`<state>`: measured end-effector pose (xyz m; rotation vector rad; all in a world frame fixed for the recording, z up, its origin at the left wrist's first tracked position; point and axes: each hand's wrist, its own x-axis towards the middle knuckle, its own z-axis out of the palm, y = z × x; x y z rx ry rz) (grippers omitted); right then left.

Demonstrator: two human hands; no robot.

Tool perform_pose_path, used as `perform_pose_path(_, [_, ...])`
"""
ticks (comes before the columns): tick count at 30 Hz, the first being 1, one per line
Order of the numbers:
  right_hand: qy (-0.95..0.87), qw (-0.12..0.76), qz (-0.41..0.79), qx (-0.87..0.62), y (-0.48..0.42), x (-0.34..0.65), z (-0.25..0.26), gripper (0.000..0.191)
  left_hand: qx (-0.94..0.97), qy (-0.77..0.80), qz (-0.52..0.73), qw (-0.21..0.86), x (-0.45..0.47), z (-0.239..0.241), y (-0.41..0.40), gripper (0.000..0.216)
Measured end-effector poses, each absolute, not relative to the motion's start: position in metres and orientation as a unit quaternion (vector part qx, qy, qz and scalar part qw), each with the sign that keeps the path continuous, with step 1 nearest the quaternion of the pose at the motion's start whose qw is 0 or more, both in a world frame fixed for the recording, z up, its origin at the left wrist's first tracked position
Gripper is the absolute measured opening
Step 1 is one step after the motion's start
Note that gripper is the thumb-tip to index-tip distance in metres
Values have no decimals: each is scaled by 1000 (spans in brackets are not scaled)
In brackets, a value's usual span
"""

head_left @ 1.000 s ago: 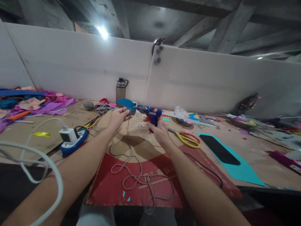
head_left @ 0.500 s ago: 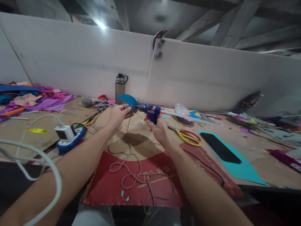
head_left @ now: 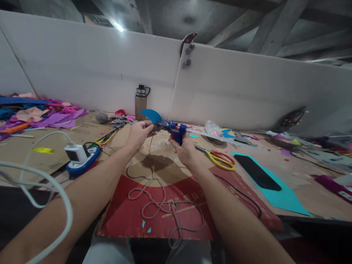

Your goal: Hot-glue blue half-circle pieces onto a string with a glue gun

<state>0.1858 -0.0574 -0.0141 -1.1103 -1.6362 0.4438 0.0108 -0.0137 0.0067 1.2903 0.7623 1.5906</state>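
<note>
My right hand (head_left: 184,148) is wrapped round the handle of a blue hot glue gun (head_left: 178,131), with a long clear glue stick (head_left: 220,138) reaching out of its back to the right. The gun's nozzle points left, to my left hand (head_left: 139,132). That hand's fingers pinch a curved blue piece (head_left: 151,115), which stands up above them, together with a small dark part at its base. Whether the nozzle touches the piece I cannot tell. A thin grey cord (head_left: 150,150) hangs from my left fingers and lies in loops on the red and tan cardboard (head_left: 123,212).
Scissors (head_left: 220,160) with red and yellow handles and a black phone (head_left: 257,172) on turquoise sheet lie to the right. A power strip (head_left: 84,163) with a charger stands at left. Behind are a bottle (head_left: 141,102), coloured scraps (head_left: 60,117) and a white partition (head_left: 96,66).
The blue piece has tilted slightly to the right between my left fingers. Both hands stay nearly in place; the whole view has shifted a little.
</note>
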Motion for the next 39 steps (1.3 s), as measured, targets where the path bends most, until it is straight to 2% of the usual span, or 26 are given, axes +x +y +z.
perform_pose_path(15, [-682,508,140,-506,-60,191,-14,32,494,307,670,462,9,7,-13,16])
perform_pose_path(24, [-699,522,146,-467,-64,186,-10,32,487,329,669,456,11,9,-16,10])
perform_pose_path(39, [-682,520,129,-497,-65,188,-9,33,510,316,676,428,9,8,-15,17])
